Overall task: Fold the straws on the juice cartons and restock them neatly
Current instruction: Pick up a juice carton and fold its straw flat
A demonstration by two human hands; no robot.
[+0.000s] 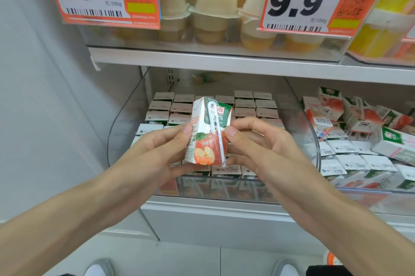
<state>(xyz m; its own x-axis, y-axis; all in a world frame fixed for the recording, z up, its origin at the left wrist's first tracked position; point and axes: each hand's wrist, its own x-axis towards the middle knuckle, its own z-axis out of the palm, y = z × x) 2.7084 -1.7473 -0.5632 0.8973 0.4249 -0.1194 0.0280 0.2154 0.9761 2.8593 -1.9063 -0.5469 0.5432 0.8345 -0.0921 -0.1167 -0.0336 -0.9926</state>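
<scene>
Both hands grip 1 carton (207, 133): the left hand (157, 152) pinches its left edge, thumb in front, and the right hand (258, 147) clamps its right edge likewise. The carton stands roughly upright between them, top tipped slightly away. Its straw (214, 127) runs along the carton's long axis on the front face, hooked end up, nearer the right thumb, so that thumb looks best placed to fold it. Beyond the grip, the bin (313, 141) holds neat rows of cartons.
</scene>
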